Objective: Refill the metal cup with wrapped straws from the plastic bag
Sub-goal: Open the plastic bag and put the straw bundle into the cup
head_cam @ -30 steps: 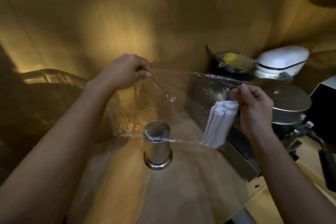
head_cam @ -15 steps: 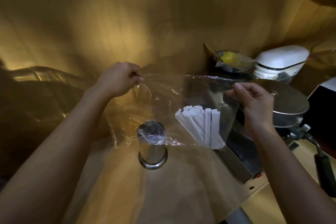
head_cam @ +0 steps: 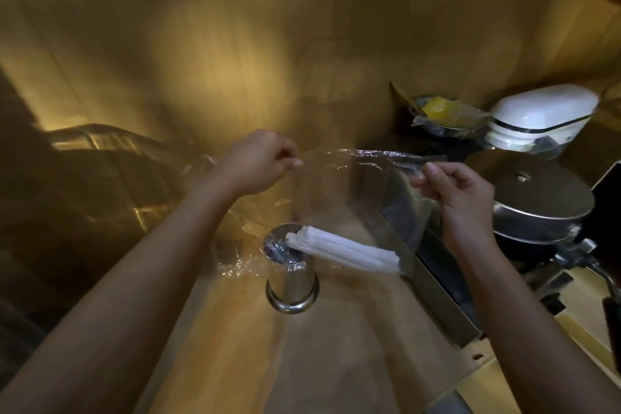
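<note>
To the right of the wooden counter point(head_cam: 336, 363) stand a round metal lid point(head_cam: 527, 185), a white appliance point(head_cam: 537, 118) and a bowl with something yellow under film point(head_cam: 440, 114); a metal edge runs just beside the cup. The left hand point(head_cam: 258, 161) pinches one top corner of the clear plastic bag point(head_cam: 349, 191), its grip closed on the film; the right hand point(head_cam: 460, 195) pinches the other corner likewise. Inside the bag, the wrapped straws point(head_cam: 346, 250) lie tilted, their ends over the mouth of the metal cup point(head_cam: 292, 282), which stands upright on the counter.
</note>
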Available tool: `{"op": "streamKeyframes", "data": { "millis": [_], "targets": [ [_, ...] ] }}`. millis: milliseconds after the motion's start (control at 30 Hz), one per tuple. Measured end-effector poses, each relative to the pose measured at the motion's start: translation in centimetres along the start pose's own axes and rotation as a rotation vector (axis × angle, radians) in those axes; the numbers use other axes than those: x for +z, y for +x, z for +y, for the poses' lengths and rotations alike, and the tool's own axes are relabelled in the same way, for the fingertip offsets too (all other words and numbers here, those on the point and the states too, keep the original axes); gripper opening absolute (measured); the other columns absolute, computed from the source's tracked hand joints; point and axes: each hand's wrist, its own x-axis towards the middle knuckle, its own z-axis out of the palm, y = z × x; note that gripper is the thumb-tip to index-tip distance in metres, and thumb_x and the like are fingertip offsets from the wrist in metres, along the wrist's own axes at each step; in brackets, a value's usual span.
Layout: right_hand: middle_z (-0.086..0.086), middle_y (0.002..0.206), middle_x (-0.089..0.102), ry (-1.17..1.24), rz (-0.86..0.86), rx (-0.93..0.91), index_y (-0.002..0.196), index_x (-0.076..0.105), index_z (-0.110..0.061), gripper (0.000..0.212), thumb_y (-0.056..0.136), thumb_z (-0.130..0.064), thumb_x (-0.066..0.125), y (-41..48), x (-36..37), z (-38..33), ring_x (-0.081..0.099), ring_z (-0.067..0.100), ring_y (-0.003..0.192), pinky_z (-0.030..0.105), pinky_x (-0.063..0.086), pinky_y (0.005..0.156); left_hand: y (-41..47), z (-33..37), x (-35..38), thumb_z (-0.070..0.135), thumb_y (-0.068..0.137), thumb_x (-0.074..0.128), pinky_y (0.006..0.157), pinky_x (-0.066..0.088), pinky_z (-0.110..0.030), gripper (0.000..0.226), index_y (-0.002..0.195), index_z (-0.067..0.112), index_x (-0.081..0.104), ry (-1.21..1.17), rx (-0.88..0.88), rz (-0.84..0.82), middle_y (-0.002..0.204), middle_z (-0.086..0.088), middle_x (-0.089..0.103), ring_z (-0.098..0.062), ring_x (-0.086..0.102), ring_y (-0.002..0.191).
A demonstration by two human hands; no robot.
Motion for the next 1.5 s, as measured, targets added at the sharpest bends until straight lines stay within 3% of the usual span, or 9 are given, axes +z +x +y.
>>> {"op": "streamKeyframes", "data": {
  "millis": [233, 333, 433, 633, 767, 1033, 1267, 1400, 1500],
  "targets": [
    [-0.009, 0.053, 0.068, 0.143, 0.088, 0.065, 0.075, 0.063, -0.018, 0.016, 0.087, -0.009, 0.058, 0.3, -0.9, 0.6, 0.064, 0.004, 0.058, 0.017, 0.052, 0.063, -0.1, 2.1, -0.2, 0.024, 0.087, 0.059, 0.066, 0.039, -0.032, 0.014, 0.084, 0.014, 0.068, 0.051, 0.1, 0.22, 0.08, -0.005, 0.068, -0.029, 0.06, 0.076],
    [-0.009, 0.051, 0.067, 0.146, 0.102, 0.051, 0.073, 0.062, -0.016, 0.017, 0.087, -0.007, 0.058, 0.2, -1.3, 1.0, 0.062, 0.002, 0.054, 0.015, 0.052, 0.059, 0.3, 2.8, 0.0, 0.028, 0.086, 0.06, 0.063, 0.038, -0.03, 0.013, 0.085, 0.02, 0.07, 0.091, 0.081, 0.093, 0.078, -0.004, 0.066, -0.029, 0.062, 0.082],
    [-0.009, 0.051, 0.067, 0.196, 0.115, 0.062, 0.073, 0.061, -0.016, 0.016, 0.088, -0.01, 0.057, -0.1, -1.7, 1.4, 0.062, 0.003, 0.054, 0.016, 0.052, 0.058, 0.6, 3.3, -0.2, 0.029, 0.087, 0.058, 0.062, 0.032, -0.029, 0.016, 0.085, 0.016, 0.068, 0.105, 0.112, 0.163, 0.082, -0.006, 0.068, -0.032, 0.06, 0.083],
    [-0.004, 0.075, 0.072, 0.207, 0.002, 0.147, 0.086, 0.065, -0.018, 0.013, 0.074, -0.024, 0.067, -1.0, -2.8, 2.9, 0.065, 0.011, 0.079, 0.027, 0.05, 0.079, 1.8, 4.7, -1.0, 0.029, 0.086, 0.061, 0.063, 0.04, -0.029, 0.014, 0.086, 0.017, 0.069, 0.057, 0.095, 0.083, 0.073, 0.0, 0.06, -0.026, 0.058, 0.077],
    [0.004, 0.095, 0.067, 0.153, -0.044, 0.248, 0.099, 0.064, -0.01, 0.024, 0.075, -0.009, 0.067, -2.2, -3.3, 4.7, 0.062, 0.014, 0.092, 0.03, 0.046, 0.087, 2.9, 4.9, -2.1, 0.027, 0.085, 0.063, 0.07, 0.047, -0.036, 0.013, 0.083, 0.016, 0.069, -0.002, 0.094, 0.068, 0.075, -0.003, 0.063, -0.026, 0.058, 0.078],
    [-0.004, 0.069, 0.072, -0.043, -0.084, 0.334, 0.073, 0.071, -0.018, 0.017, 0.074, -0.001, 0.07, -3.3, -4.7, 7.8, 0.066, 0.002, 0.065, 0.01, 0.05, 0.059, 4.9, 4.9, -4.0, 0.02, 0.082, 0.067, 0.082, 0.05, -0.042, 0.012, 0.081, 0.008, 0.071, -0.17, 0.087, 0.094, 0.084, -0.016, 0.071, -0.027, 0.064, 0.084],
    [-0.001, 0.075, 0.072, -0.034, 0.038, 0.304, 0.074, 0.07, -0.019, 0.016, 0.081, -0.006, 0.064, -4.0, -5.8, 7.8, 0.065, 0.008, 0.071, 0.02, 0.053, 0.067, 5.7, 5.2, -4.1, 0.019, 0.083, 0.066, 0.057, 0.042, -0.021, 0.017, 0.082, 0.003, 0.07, -0.231, 0.097, 0.06, 0.07, -0.005, 0.065, 0.001, 0.055, 0.059],
    [-0.007, 0.066, 0.071, -0.005, 0.145, 0.22, 0.077, 0.067, -0.018, 0.015, 0.084, -0.006, 0.06, -3.9, -7.1, 5.9, 0.063, 0.004, 0.067, 0.017, 0.051, 0.068, 5.8, 4.8, -4.0, 0.018, 0.083, 0.066, 0.068, 0.05, -0.04, 0.015, 0.074, 0.006, 0.069, -0.319, 0.108, 0.011, 0.077, -0.022, 0.067, -0.021, 0.057, 0.068],
    [0.0, 0.071, 0.068, -0.037, 0.174, 0.175, 0.078, 0.066, -0.017, 0.013, 0.084, -0.008, 0.06, -3.7, -8.1, 4.3, 0.061, 0.013, 0.074, 0.029, 0.049, 0.077, 5.7, 4.5, -3.5, 0.02, 0.082, 0.067, 0.072, 0.049, -0.037, 0.014, 0.068, 0.017, 0.068, -0.373, 0.129, 0.009, 0.069, -0.008, 0.066, -0.019, 0.058, 0.07]
  ]
}}
